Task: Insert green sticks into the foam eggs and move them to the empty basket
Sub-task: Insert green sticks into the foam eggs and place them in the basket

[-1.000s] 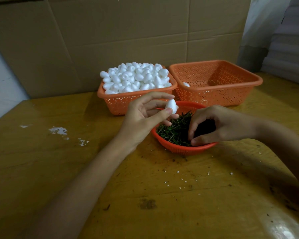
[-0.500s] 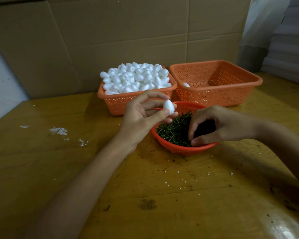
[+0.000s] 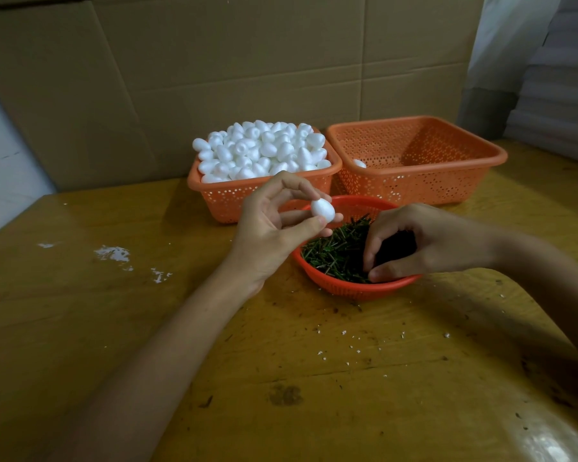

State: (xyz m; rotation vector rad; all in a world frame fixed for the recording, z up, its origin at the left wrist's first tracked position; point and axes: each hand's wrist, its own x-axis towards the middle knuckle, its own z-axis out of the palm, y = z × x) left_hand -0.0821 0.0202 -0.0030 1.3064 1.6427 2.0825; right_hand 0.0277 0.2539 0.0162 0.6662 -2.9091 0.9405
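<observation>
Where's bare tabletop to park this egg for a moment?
Free: the wide near stretch of table in front of the round stick basket, only crumbs there; also the left side around the white scraps. Crowded: the back, where the full egg basket, the nearly empty basket, left hand and right hand meet.

A scuffed, yellow-brown wooden table (image 3: 314, 425) carries three plastic baskets. At 12 o'clock, toward the far edge, a square orange basket (image 3: 227, 199) heaped with foam eggs (image 3: 264, 148) stands rim to rim with a second orange basket (image 3: 447, 183) at 1 o'clock. Just in front of the pair, a round red basket (image 3: 347, 291) holds green sticks (image 3: 334, 251). White flakes (image 3: 112, 253) lie at 10 o'clock. Finer white crumbs (image 3: 344, 333) (mixed with dark specks) scatter near the centre, with a dark stain (image 3: 285, 395) at 6 o'clock.
</observation>
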